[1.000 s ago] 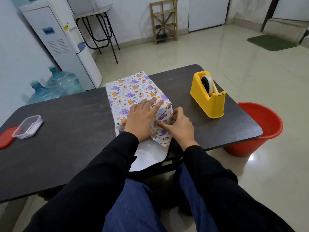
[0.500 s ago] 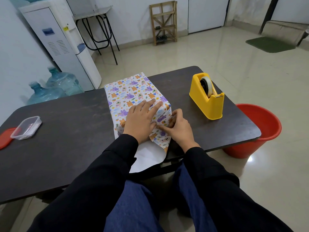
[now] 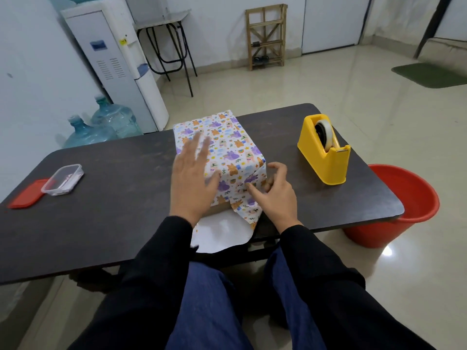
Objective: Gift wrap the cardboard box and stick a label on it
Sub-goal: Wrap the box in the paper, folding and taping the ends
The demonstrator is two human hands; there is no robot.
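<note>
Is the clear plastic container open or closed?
Open: the small clear plastic container has no lid on; a flat red lid lies beside it.

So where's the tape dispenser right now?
In the head view, the yellow tape dispenser stands on the right side of the dark table, right of the wrapped box, with the red bucket on the floor past that edge.

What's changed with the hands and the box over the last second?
The left hand came off the folded end and swung left and farther along the box top, fingers spread. The right hand stayed at the end fold. Box and tape dispenser stayed put.
</note>
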